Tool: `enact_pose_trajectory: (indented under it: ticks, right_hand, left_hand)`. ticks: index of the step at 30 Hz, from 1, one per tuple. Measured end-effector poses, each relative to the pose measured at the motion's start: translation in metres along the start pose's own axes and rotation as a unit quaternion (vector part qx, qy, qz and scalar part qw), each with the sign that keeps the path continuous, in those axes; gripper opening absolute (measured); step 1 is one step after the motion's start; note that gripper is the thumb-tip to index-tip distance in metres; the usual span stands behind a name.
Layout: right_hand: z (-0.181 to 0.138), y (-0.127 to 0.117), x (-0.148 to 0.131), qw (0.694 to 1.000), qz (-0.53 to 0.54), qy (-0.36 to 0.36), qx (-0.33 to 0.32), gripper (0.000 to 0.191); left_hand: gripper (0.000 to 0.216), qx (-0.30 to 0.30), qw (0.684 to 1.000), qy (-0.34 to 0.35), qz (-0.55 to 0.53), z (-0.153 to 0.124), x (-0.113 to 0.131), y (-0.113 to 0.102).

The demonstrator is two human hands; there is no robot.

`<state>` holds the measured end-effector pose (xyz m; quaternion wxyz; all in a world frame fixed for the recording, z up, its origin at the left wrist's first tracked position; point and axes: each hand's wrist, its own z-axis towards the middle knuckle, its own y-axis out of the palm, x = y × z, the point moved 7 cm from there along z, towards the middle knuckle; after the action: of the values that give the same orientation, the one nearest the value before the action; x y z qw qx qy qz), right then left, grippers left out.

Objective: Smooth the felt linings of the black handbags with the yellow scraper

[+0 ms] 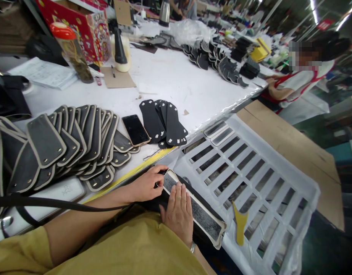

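The left hand (147, 186) bends in, its grip pinching the grey pad's (206, 219) far end. The right hand (178, 212) lies flat and open on the pad. The red box's (92, 28) words are too blurry to read.

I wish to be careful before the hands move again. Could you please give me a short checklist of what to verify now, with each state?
1. Left hand holds the trimmed panel: ok, its fingers pinch the near end.
2. Right hand steadies the panel: ok, it lies flat on top.
3. Panel supported underneath: cannot tell, hidden.
4. Yellow tool close by: ok, on the white crate beside the panel.
5. Phone away from both hands: ok, on the table.
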<state>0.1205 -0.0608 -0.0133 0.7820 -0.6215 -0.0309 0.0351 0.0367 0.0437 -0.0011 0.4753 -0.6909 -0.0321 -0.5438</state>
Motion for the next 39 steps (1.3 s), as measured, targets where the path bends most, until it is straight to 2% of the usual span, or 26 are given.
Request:
enact_pose_trajectory:
  ticks: [5, 8, 12, 16, 20, 26, 28, 31, 34, 36, 39]
  right_hand:
    - [0.015, 0.008, -0.005, 0.998, 0.028, -0.003, -0.051, 0.064]
    - [0.029, 0.010, -0.012, 0.997, 0.041, -0.014, -0.069, 0.066]
    - [0.048, 0.009, -0.024, 0.995, 0.058, -0.031, -0.071, 0.069]
    - [0.053, 0.005, -0.026, 0.996, 0.060, -0.039, -0.057, 0.069]
    - [0.022, 0.000, -0.009, 0.996, 0.040, -0.054, -0.052, 0.069]
    - [-0.050, -0.019, 0.033, 0.998, -0.034, 0.001, -0.052, 0.063]
    - [-0.065, -0.033, 0.042, 0.998, -0.038, 0.014, -0.052, 0.068]
    - [-0.083, -0.066, 0.064, 0.998, -0.025, 0.054, -0.014, 0.073]
    - [-0.107, -0.090, 0.108, 0.983, 0.025, 0.176, 0.039, 0.065]
    - [-0.127, -0.083, 0.140, 0.955, 0.114, 0.273, 0.033, 0.058]
    - [-0.153, -0.045, 0.173, 0.886, 0.281, 0.368, -0.019, 0.051]
  left_hand:
    - [0.011, 0.020, 1.000, -0.015, -0.013, -0.001, -0.006, -0.001]
    - [0.010, 0.016, 0.999, 0.002, -0.044, -0.004, -0.010, -0.002]
    - [0.016, 0.050, 0.994, 0.005, -0.096, -0.008, -0.017, -0.013]
    - [0.023, 0.065, 0.990, 0.000, -0.123, -0.010, -0.012, -0.015]
    - [0.028, 0.081, 0.984, -0.043, -0.156, -0.013, -0.011, -0.002]
    - [0.038, 0.057, 0.965, -0.074, -0.245, -0.017, -0.025, 0.017]
    - [0.048, 0.040, 0.977, -0.072, -0.197, -0.019, -0.024, 0.013]
    - [0.064, 0.028, 1.000, -0.008, -0.001, -0.018, -0.005, 0.002]
    - [0.077, -0.028, 0.973, 0.113, 0.201, -0.012, 0.030, 0.013]
    - [0.081, -0.092, 0.943, 0.164, 0.276, -0.006, 0.047, 0.034]
    - [0.081, -0.159, 0.912, 0.185, 0.329, 0.005, 0.057, 0.063]
